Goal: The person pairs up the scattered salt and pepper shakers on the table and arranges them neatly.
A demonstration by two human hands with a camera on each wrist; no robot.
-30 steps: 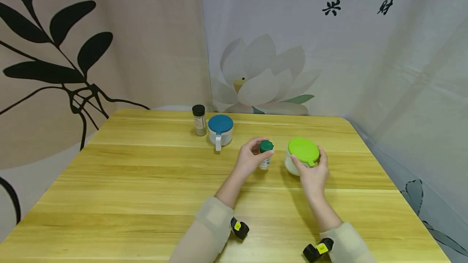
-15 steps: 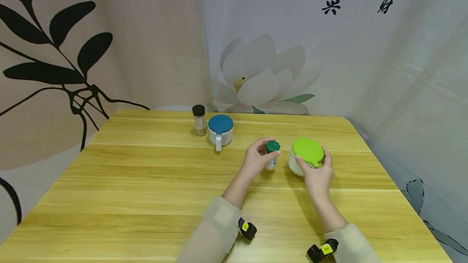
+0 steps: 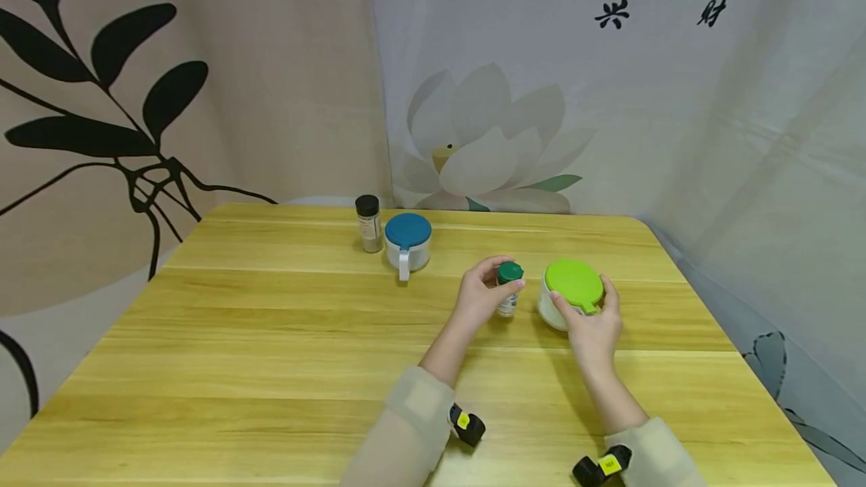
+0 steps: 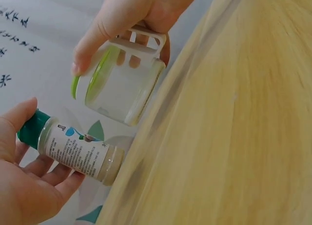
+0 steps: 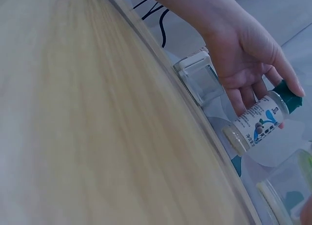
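Observation:
My left hand (image 3: 479, 297) pinches a small seasoning bottle (image 4: 78, 149) by its green cap, thumb on the near side. The bottle is upright, with a printed white label and pale contents in its base. To its right, my right hand (image 3: 595, 331) grips a clear seasoning jar (image 4: 119, 88) with a light green lid (image 3: 573, 282). Its fingers are at the jar's handle in the left wrist view, with the thumb by the lid. A small gap separates bottle and jar. Whether either base touches the table is hard to tell.
Toward the back of the wooden table (image 3: 271, 337) stand a blue-lidded jar (image 3: 408, 254) with its handle facing me and a black-capped bottle (image 3: 369, 230) at its left. A printed curtain (image 3: 487, 36) hangs behind the table's far edge.
Both hands have shifted a little to the right, carrying the green-capped bottle and the green-lidded jar with them. The blue-lidded jar and black-capped bottle have stayed in place.

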